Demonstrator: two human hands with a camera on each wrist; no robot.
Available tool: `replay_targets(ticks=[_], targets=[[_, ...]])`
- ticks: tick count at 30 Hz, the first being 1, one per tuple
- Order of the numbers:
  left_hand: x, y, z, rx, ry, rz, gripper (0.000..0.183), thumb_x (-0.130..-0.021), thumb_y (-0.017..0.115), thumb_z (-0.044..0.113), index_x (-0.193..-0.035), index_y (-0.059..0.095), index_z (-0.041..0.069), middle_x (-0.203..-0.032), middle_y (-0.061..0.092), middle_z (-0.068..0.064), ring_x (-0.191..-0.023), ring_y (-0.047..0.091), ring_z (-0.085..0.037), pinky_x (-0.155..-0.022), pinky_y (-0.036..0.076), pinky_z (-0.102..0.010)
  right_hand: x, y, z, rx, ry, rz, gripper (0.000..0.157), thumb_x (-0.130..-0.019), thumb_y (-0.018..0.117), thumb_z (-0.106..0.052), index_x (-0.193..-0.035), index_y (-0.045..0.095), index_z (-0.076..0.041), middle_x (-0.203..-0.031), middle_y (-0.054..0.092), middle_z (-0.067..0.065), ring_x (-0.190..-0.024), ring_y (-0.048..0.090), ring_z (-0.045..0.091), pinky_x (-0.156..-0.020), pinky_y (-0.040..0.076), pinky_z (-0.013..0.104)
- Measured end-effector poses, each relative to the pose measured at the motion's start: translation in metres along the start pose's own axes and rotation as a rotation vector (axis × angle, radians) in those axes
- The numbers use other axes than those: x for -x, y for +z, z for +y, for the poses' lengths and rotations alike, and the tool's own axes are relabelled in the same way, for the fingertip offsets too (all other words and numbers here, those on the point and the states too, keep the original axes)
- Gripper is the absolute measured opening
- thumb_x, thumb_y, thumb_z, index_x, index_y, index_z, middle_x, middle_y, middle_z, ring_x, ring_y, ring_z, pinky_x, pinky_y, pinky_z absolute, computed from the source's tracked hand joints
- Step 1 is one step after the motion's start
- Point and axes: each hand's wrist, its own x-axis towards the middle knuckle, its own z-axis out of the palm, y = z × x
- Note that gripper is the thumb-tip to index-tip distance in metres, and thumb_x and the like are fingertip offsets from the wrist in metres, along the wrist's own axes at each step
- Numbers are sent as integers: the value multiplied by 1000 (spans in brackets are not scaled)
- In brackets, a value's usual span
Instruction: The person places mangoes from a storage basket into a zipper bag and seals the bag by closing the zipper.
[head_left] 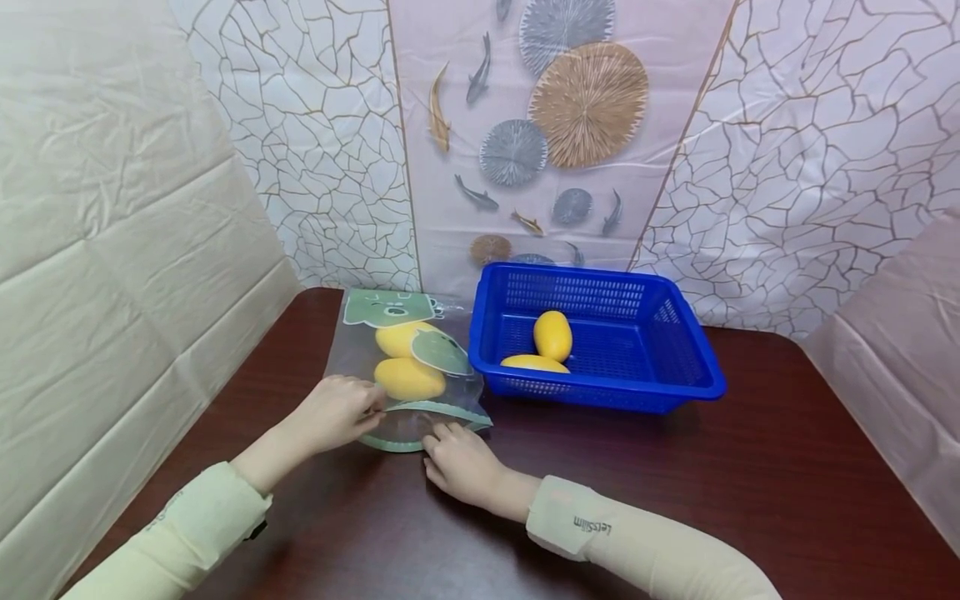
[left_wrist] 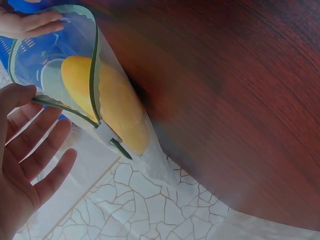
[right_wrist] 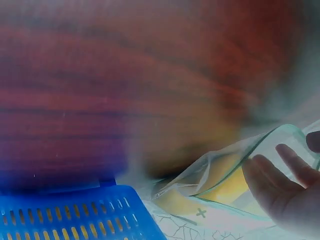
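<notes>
A clear zip bag (head_left: 351, 354) with green cartoon prints lies on the table, its green-edged mouth spread toward me. Inside it are two yellow mangoes (head_left: 409, 380). My left hand (head_left: 341, 412) pinches one lip of the mouth between thumb and index finger, the other fingers spread loosely below in the left wrist view. At the mouth's other side is my right hand (head_left: 465, 467); its extended fingers (right_wrist: 267, 172) reach into the opening against the lip. Through the mouth, one mango (left_wrist: 80, 82) shows in the left wrist view.
A blue plastic basket (head_left: 600, 387) stands right beside the bag, its left side close to the bag's edge. Two more mangoes (head_left: 553, 336) lie in it. The dark wooden table (head_left: 787, 442) ends at patterned cloth (head_left: 337, 150) behind and at the sides.
</notes>
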Motion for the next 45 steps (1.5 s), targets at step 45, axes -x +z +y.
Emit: replay_targets(ticks=[45], targets=[[-5, -6, 3, 33, -29, -33, 22, -77, 72, 20, -64, 54, 18, -57, 48, 10, -52, 44, -8, -49, 35, -25, 48, -38, 58, -13, -5, 268, 11, -78, 71, -14, -85, 66, -8, -81, 60, 3, -77, 56, 17, -68, 49, 29]])
